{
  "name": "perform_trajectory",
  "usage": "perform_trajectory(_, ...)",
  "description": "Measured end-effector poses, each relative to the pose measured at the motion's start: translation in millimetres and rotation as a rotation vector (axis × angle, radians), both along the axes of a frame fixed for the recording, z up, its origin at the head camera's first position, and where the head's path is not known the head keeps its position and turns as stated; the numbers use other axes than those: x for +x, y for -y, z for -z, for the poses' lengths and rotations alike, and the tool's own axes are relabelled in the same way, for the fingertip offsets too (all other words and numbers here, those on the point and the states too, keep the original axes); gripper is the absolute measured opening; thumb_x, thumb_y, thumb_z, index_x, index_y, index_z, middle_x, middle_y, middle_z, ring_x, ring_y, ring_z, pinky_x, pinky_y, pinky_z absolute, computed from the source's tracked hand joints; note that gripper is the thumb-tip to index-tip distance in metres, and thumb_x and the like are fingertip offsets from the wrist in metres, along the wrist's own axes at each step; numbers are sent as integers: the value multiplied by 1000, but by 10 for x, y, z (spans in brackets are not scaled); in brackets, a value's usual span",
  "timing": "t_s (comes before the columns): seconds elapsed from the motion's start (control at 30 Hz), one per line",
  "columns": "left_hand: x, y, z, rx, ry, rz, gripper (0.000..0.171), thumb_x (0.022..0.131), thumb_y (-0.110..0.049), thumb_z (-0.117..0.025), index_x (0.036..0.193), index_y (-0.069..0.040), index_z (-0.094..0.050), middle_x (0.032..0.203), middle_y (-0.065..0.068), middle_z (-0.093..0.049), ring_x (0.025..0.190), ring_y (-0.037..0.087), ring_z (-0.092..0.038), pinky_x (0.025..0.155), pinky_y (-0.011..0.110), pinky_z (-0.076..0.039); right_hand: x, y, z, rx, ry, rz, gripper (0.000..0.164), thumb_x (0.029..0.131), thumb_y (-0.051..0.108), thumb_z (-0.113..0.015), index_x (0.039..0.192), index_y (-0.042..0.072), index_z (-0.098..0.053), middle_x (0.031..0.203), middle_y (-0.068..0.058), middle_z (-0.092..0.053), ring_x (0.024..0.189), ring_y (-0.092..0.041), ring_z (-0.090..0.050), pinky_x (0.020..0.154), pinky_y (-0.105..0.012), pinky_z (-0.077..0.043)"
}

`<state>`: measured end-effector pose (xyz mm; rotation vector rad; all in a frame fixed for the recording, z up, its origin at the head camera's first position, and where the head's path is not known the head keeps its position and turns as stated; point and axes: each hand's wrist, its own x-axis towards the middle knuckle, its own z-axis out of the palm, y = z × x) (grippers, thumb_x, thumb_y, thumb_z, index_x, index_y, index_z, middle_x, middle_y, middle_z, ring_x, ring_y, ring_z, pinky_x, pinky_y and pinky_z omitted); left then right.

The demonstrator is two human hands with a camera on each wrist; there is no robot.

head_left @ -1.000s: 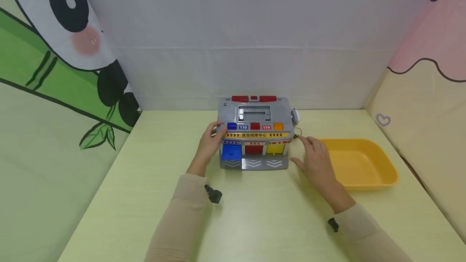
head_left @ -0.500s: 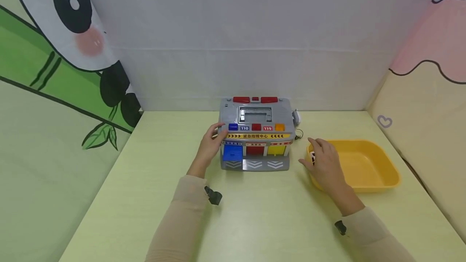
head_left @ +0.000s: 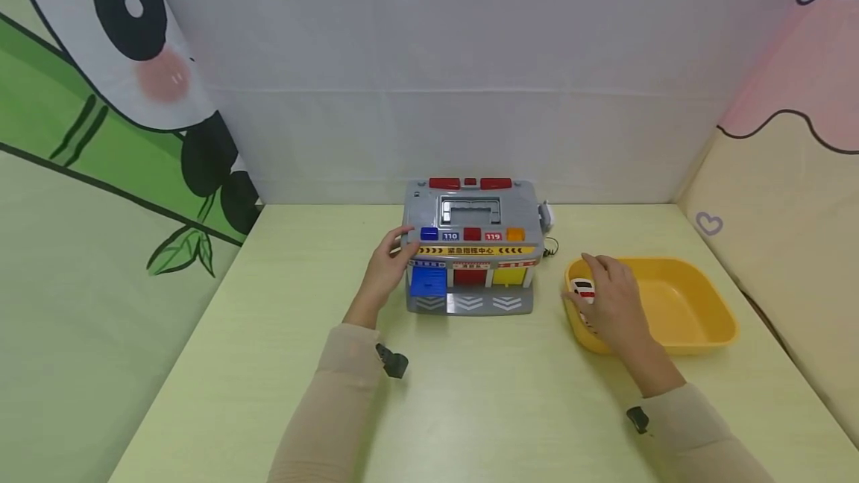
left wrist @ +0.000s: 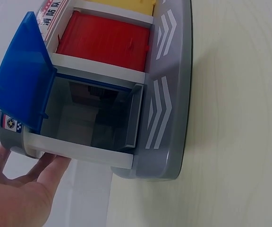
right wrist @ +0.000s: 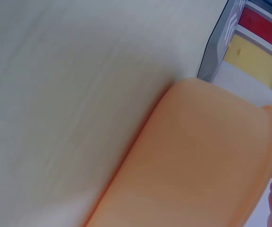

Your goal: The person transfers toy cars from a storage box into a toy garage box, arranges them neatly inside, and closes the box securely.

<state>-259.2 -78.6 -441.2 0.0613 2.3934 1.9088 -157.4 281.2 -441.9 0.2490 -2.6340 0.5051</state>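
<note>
A grey toy rescue station [head_left: 423,207] stands near the back of the table. My left hand [head_left: 385,270] holds its left end, fingers at the roof edge. In the left wrist view, the blue door [left wrist: 25,75] is swung up over a hollow bay, while the red door [left wrist: 103,42] beside it is down. My right hand [head_left: 616,311] hovers over the left end of the yellow tray [head_left: 691,345], thumb and fingers apart. Between them shows a white and red toy car [head_left: 583,287], partly hidden by the hand.
A coiled cord [head_left: 551,247] and a white handset-like piece [head_left: 546,216] hang at the station's right side. White cloth [head_left: 470,95] rises behind the table [head_left: 470,408], with printed cloths on both sides.
My right hand has moved right, from beside the station's coiled cord to over the tray. The car has come into view under it. My left hand stays at the station.
</note>
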Motion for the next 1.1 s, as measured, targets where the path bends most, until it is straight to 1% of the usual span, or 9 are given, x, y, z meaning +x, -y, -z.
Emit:
perform_trajectory(0.1, 5, 6, -3, 0, -1, 2, 46, 97, -39, -59, 140, -24, -49, 142, 16, -46, 126, 32, -49, 98, 46, -44, -7, -36, 12, 2, -9, 5, 73, 74, 15, -87, 130, -12, -49, 119, -32, -47, 110, -50, -42, 97, -61, -31)
perform_trajectory(0.23, 14, 13, -4, -2, -2, 5, 46, 97, -39, -59, 141, -25, -49, 142, 15, -45, 126, 31, -49, 99, 46, -43, -6, -89, 25, -16, 14, 15, 74, 74, 14, -86, 131, -12, -47, 121, -32, -46, 112, -51, -40, 98, -61, -30)
perform_trajectory(0.3, 14, 14, -1, -1, -2, 5, 46, 97, -39, -59, 140, -25, -49, 142, 15, -45, 126, 31, -49, 99, 46, -43, -4, -119, 32, -21, 28, 16, 72, 76, 15, -84, 132, -11, -46, 122, -32, -45, 113, -51, -39, 98, -62, -29)
perform_trajectory(0.53, 8, 8, 12, 4, -8, 10, 46, 98, -36, -59, 141, -24, -49, 142, 16, -45, 126, 32, -49, 99, 46, -43, -1, -214, 55, -14, 26, 1, 63, 83, 12, -77, 132, -12, -46, 121, -34, -45, 111, -52, -40, 97, -61, -30)
perform_trajectory(0.63, 1, 6, 16, 14, -13, 11, 46, 98, -35, -59, 141, -24, -49, 141, 17, -46, 125, 32, -49, 99, 46, -44, -5, -245, 62, -13, 47, 9, 61, 85, 12, -76, 132, -13, -45, 122, -33, -44, 111, -52, -39, 97, -61, -30)
perform_trajectory(0.77, -10, 5, 26, 7, -13, 9, 46, 98, -36, -59, 142, -24, -48, 142, 17, -45, 126, 32, -49, 98, 47, -44, -16, -278, 68, -15, 73, 12, 61, 86, 13, -74, 132, -12, -44, 123, -33, -43, 113, -52, -38, 98, -61, -29)
perform_trajectory(0.9, -13, -1, 36, 0, -4, 3, 46, 99, -37, -58, 142, -26, -47, 142, 16, -44, 126, 31, -48, 99, 47, -43, -27, -319, 81, -21, 94, -5, 60, 86, 13, -74, 133, -11, -44, 125, -33, -42, 113, -52, -37, 98, -61, -29)
perform_trajectory(1.03, -8, -10, 40, -3, 2, -2, 46, 99, -38, -57, 142, -27, -47, 143, 15, -44, 126, 31, -48, 99, 47, -43, -41, -377, 109, -24, 144, -29, 59, 88, 13, -73, 134, -9, -44, 127, -34, -41, 114, -52, -36, 97, -62, -29)
perform_trajectory(1.1, -5, -15, 41, -3, 3, -2, 46, 99, -38, -57, 142, -27, -47, 143, 15, -44, 126, 31, -48, 99, 47, -43, -48, -406, 123, -24, 184, -40, 59, 88, 13, -72, 135, -9, -43, 128, -34, -41, 115, -52, -36, 97, -62, -30)
